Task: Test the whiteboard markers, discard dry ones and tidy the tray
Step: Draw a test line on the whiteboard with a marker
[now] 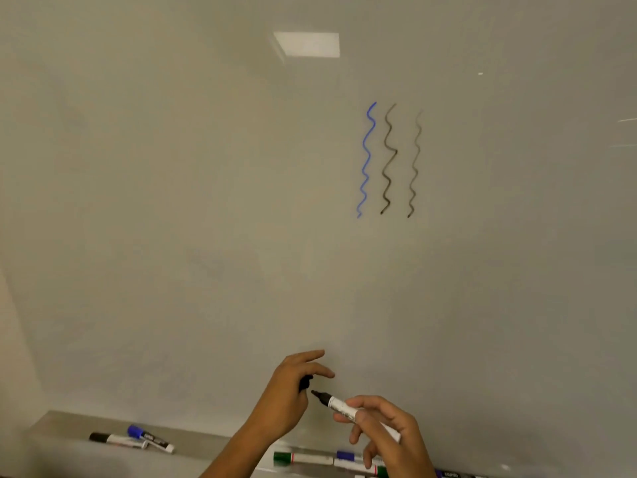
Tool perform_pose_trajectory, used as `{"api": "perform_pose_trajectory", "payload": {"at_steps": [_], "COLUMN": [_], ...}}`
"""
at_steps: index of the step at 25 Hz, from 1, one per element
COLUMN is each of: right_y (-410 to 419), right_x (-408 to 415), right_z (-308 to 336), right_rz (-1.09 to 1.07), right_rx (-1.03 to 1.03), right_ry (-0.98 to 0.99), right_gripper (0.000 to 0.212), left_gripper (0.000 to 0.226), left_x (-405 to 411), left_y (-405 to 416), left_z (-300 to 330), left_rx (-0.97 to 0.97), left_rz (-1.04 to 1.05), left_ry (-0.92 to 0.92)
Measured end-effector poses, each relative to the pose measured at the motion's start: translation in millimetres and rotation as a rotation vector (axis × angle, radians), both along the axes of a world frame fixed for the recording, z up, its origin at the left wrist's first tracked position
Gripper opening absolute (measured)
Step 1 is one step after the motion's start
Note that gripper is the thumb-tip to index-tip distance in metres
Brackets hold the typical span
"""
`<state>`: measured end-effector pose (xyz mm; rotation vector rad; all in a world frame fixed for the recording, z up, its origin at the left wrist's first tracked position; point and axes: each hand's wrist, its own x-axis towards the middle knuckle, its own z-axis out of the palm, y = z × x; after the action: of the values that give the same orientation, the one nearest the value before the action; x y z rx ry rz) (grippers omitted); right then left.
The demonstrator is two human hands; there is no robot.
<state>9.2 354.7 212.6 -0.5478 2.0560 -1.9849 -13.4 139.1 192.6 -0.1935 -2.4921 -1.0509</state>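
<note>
Our right hand (382, 426) pinches the uncapped black marker (348, 410) low before the whiteboard (206, 201), above the tray (213, 439); our left hand's (293, 391) fingers curl round its cap (305, 382). The third squiggle (414, 163) looks faint, so we risk recapping and returning a dry marker, or jabbing its tip into skin.

The whiteboard (172, 201) is a plain off-white with three wavy lines on it: a bright blue squiggle (366, 160) on the left, a dark black squiggle (388, 160) in the middle, and a faded grey squiggle (414, 163) on the right. The uncapped marker (348, 410) has a white barrel with black print and a black tip. On the grey tray (206, 439) there's a black-capped marker (117, 439), a blue-capped marker (150, 438) and a green-capped marker (303, 458), all with white barrels.
</note>
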Motion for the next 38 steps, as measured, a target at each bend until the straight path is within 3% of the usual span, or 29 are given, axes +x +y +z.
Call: {"api": "perform_pose_trajectory", "payload": {"at_steps": [4, 6, 13, 20, 31, 35, 38], "right_y": [-6.4, -9.7, -31.6, -48.5, -102.6, -115.7, -120.7], "right_x": [6.1, 7.5, 12.0, 2.2, 14.2, 13.8, 10.9], "right_z": [-6.4, -11.2, -28.8, -42.3, -60.8, -70.3, -78.3], "right_rz": [-0.013, -0.017, 0.036, -0.056, -0.106, -0.065, -0.010], "right_rx": [-0.025, -0.019, 0.133, 0.162, 0.179, 0.246, 0.276], "right_ry": [0.025, 0.045, 0.050, 0.004, 0.083, 0.040, -0.016], "right_gripper": [0.013, 0.024, 0.027, 0.014, 0.015, 0.009, 0.006], "left_gripper": [0.072, 0.064, 0.046, 0.071, 0.065, 0.054, 0.051], "left_x": [6.6, 10.0, 20.9, 26.5, 29.0, 35.3, 35.9], "left_y": [-3.3, -8.4, -21.1, -42.4, -70.6, -84.4, -100.0], "left_z": [-5.9, -10.8, -19.1, -34.3, -61.1, -83.3, -93.7], "left_rx": [-0.052, -0.093, -0.344, -0.133, 0.174, 0.184, 0.049], "left_rz": [-0.005, 0.004, -0.064, -0.137, -0.143, -0.131, -0.185], "left_ry": [-0.039, -0.076, -0.177, -0.176, -0.095, -0.128, -0.223]}}
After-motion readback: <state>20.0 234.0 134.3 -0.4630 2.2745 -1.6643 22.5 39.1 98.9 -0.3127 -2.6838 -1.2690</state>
